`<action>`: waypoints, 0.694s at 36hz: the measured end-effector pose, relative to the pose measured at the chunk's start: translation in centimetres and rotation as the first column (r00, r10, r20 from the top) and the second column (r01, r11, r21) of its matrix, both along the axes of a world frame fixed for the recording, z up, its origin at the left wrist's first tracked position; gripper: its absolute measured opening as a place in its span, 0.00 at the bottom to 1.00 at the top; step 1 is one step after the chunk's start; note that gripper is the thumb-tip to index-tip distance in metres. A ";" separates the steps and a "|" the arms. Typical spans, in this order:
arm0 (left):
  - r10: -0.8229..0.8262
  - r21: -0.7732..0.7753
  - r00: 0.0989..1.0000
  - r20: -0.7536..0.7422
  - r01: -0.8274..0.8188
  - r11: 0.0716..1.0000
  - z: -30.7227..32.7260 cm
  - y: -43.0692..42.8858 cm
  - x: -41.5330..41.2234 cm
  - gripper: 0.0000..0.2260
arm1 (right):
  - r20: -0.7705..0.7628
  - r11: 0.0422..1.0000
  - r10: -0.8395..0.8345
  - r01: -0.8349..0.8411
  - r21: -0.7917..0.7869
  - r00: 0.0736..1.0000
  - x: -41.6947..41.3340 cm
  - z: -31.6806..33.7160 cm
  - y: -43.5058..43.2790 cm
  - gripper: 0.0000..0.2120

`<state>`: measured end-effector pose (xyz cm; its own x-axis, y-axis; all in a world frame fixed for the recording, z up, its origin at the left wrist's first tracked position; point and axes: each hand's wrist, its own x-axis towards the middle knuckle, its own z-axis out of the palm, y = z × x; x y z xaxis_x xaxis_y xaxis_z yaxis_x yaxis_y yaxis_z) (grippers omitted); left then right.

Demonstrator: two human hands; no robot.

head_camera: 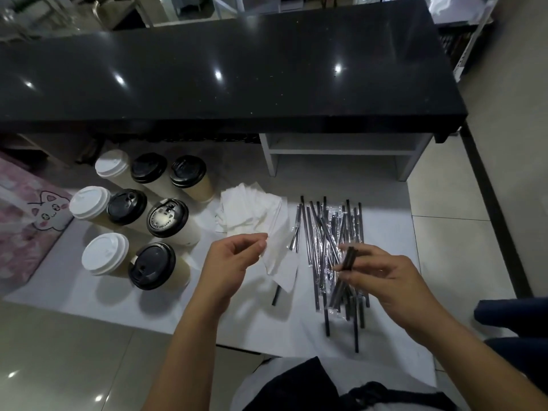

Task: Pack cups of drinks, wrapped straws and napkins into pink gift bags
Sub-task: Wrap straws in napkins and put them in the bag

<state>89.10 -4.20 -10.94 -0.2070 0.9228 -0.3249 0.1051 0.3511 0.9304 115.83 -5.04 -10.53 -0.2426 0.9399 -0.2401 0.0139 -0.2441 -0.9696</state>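
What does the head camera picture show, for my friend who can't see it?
A person's right hand grips wrapped straws over a straw pile, the left hand pinches a napkin. Eight lidded cups stand left, beside a pink bag.

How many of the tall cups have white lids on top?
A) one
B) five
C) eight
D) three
D: among the tall paper cups, three wear white plastic lids, while the other five have black plastic lids.
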 end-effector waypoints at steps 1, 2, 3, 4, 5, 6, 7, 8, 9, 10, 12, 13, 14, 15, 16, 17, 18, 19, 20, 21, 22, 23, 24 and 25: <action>0.002 0.003 1.000 -0.011 -0.002 1.000 0.1 -0.1 0.2 0.07 | 0.004 1.000 0.006 -0.006 -0.003 1.000 0.1 0.0 0.0 0.11; -0.005 0.027 0.997 -0.072 0.007 1.000 0.0 -0.1 0.2 0.06 | 0.008 1.000 0.012 -0.012 -0.004 1.000 0.2 0.1 0.0 0.11; -0.039 0.079 0.975 -0.218 0.057 0.995 -0.1 -0.2 0.2 0.06 | 0.013 1.000 0.014 -0.014 -0.003 1.000 0.2 0.1 0.0 0.11; -0.079 0.124 0.908 -0.412 0.141 0.982 0.0 -0.3 0.3 0.05 | 0.017 1.000 0.013 -0.013 -0.002 1.000 0.3 0.1 0.1 0.11; -0.111 0.149 0.825 -0.554 0.229 0.962 0.2 -0.3 0.5 0.05 | 0.019 1.000 0.009 -0.009 -0.002 1.000 0.3 0.1 0.1 0.11; -0.128 0.159 0.810 -0.572 0.263 0.952 0.4 -0.3 0.8 0.06 | 0.016 1.000 0.006 -0.006 -0.002 1.000 0.4 0.1 0.2 0.11; -0.146 0.167 0.845 -0.514 0.265 0.950 0.6 -0.2 1.0 0.07 | 0.014 1.000 0.007 -0.007 -0.001 1.000 0.4 0.1 0.2 0.11; -0.162 0.153 0.894 -0.418 0.245 0.957 0.7 -0.1 1.3 0.09 | 0.016 1.000 0.012 -0.012 0.004 1.000 0.4 0.2 0.3 0.10; -0.176 0.129 0.928 -0.328 0.229 0.965 0.8 0.1 1.5 0.09 | 0.025 1.000 0.022 -0.022 0.012 0.999 0.5 0.2 0.3 0.09; -0.188 0.104 0.947 -0.262 0.222 0.970 1.0 0.2 1.7 0.09 | 0.037 0.999 0.034 -0.035 0.023 0.999 0.5 0.3 0.4 0.08; -0.245 0.045 0.963 -0.108 0.251 0.967 1.1 0.4 2.4 0.10 | 0.076 0.996 0.064 -0.068 0.054 0.995 0.6 0.4 0.6 0.06; -0.276 0.019 0.961 -0.022 0.276 0.961 1.2 0.3 2.7 0.11 | 0.104 0.993 0.081 -0.089 0.075 0.991 0.7 0.5 0.7 0.05; -0.303 0.000 0.951 0.051 0.304 0.953 1.3 0.3 3.1 0.12 | 0.139 0.988 0.100 -0.114 0.100 0.985 0.8 0.6 0.8 0.06; -0.327 -0.019 0.939 0.111 0.331 0.944 1.4 0.2 3.5 0.13 | 0.176 0.982 0.120 -0.143 0.126 0.977 0.8 0.7 0.9 0.07; -0.348 -0.035 0.925 0.154 0.357 0.933 1.4 0.2 3.9 0.11 | 0.206 0.975 0.139 -0.170 0.145 0.969 0.9 0.8 1.0 0.08; -0.367 -0.049 0.911 0.189 0.382 0.923 1.5 0.2 4.3 0.09 | 0.225 0.969 0.156 -0.194 0.156 0.962 0.9 0.9 1.1 0.08; -0.387 -0.060 0.894 0.225 0.409 0.910 1.6 0.2 4.6 0.07 | 0.233 0.964 0.174 -0.214 0.159 0.957 0.9 1.0 1.2 0.08; -0.408 -0.068 0.874 0.263 0.439 0.896 1.6 0.2 4.9 0.06 | 0.229 0.962 0.187 -0.225 0.153 0.955 0.9 1.1 1.3 0.08; -0.425 -0.073 0.852 0.306 0.466 0.882 1.5 0.2 5.1 0.06 | 0.204 0.965 0.195 -0.225 0.136 0.959 0.8 1.2 1.3 0.08; -0.430 -0.075 0.831 0.352 0.483 0.872 1.5 0.2 5.3 0.05 | 0.150 0.972 0.190 -0.207 0.113 0.970 0.7 1.2 1.4 0.09; -0.425 -0.075 0.817 0.390 0.488 0.869 1.5 0.3 5.5 0.05 | 0.076 0.981 0.168 -0.175 0.085 0.983 0.7 1.1 1.4 0.10; -0.416 -0.070 0.808 0.417 0.485 0.871 1.4 0.4 5.6 0.05 | 0.011 0.989 0.139 -0.139 0.059 0.990 0.7 1.0 1.4 0.11; -0.407 -0.066 0.803 0.436 0.479 0.875 1.4 0.5 5.8 0.05 | -0.025 0.993 0.110 -0.109 0.044 0.994 0.7 0.9 1.4 0.11; -0.396 -0.063 0.803 0.446 0.470 0.881 1.4 0.6 5.9 0.06 | -0.034 0.995 0.091 -0.090 0.037 0.995 0.8 0.8 1.4 0.11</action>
